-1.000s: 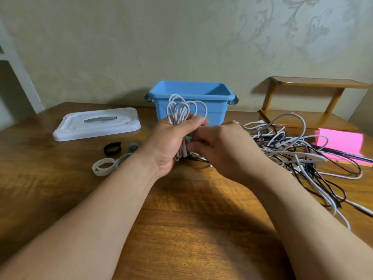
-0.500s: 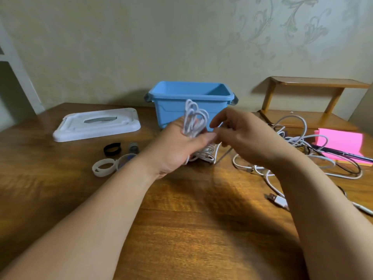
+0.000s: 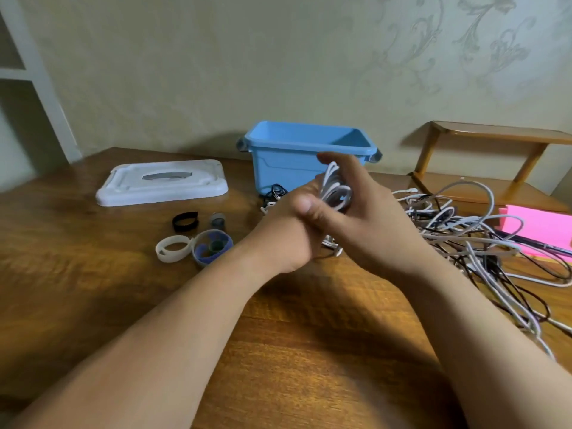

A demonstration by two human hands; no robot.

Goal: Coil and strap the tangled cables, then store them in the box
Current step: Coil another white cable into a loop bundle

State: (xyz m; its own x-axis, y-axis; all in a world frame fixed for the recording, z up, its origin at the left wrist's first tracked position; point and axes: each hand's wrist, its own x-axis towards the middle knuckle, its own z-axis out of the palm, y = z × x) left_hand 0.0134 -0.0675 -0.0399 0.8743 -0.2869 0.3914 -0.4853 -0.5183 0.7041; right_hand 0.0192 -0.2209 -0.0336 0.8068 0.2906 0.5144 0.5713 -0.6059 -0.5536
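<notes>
Both your left hand [image 3: 283, 233] and right hand [image 3: 368, 221] seem clamped round the white cable coil [image 3: 335, 191] just before the blue box [image 3: 288, 170]; keep its loops even and pinched while one fetches a strap [image 3: 172, 252].

Lid [image 3: 161, 182] left of box [image 3: 284, 168], straps [image 3: 171, 249] before lid, cables [image 3: 458, 233] right, seemingly overlapping notepad [image 3: 541, 224].

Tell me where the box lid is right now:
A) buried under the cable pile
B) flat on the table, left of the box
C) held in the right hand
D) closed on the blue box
B: the white lid lies flat on the table, left of the open blue box and apart from it.
</notes>
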